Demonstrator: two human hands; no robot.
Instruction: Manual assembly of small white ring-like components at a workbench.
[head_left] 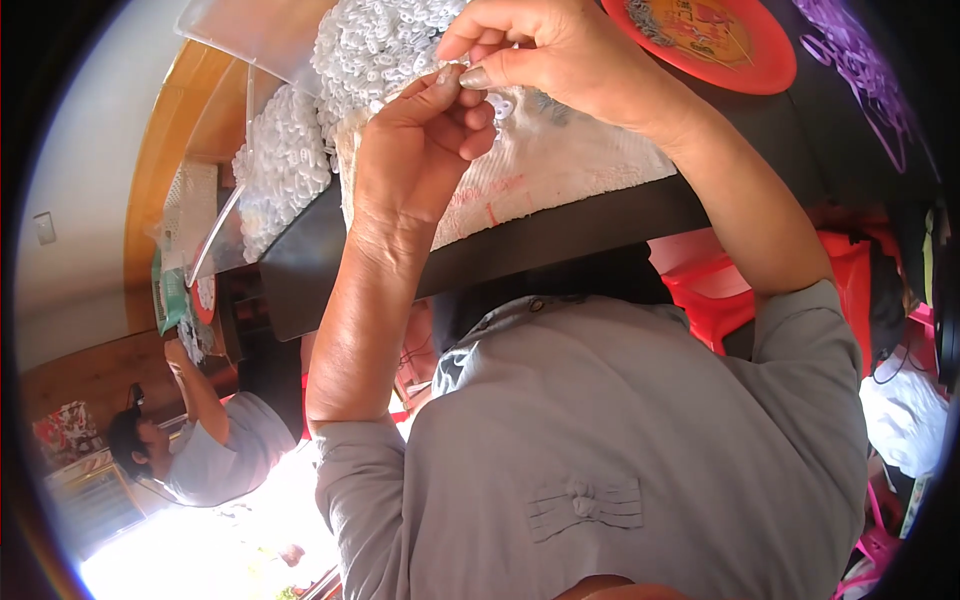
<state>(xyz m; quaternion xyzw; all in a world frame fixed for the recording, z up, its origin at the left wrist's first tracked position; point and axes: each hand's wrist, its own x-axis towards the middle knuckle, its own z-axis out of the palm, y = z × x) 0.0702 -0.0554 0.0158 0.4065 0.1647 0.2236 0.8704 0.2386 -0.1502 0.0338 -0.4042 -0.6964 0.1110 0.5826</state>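
Note:
My left hand (425, 140) is raised over the cloth with its fingers curled and its thumb pressed against the index finger. My right hand (545, 50) comes in from the right, thumb and index finger pinched close to the left fingertips. Whatever is between the fingers is too small and covered to make out. Just beyond the hands lies a heap of small white plastic pieces with holes (370, 45). Beneath them spreads a pale, worn cloth (590, 165), with a loose white piece (500, 106) on it beside my left fingers.
A clear plastic box (228, 235) with more white pieces stands at the left. At the far right are a red plate (775, 60) with small grey items and a bundle of purple strands (860, 60). Red stools (850, 270) stand below the dark table (480, 248). Another person (230, 450) works at left.

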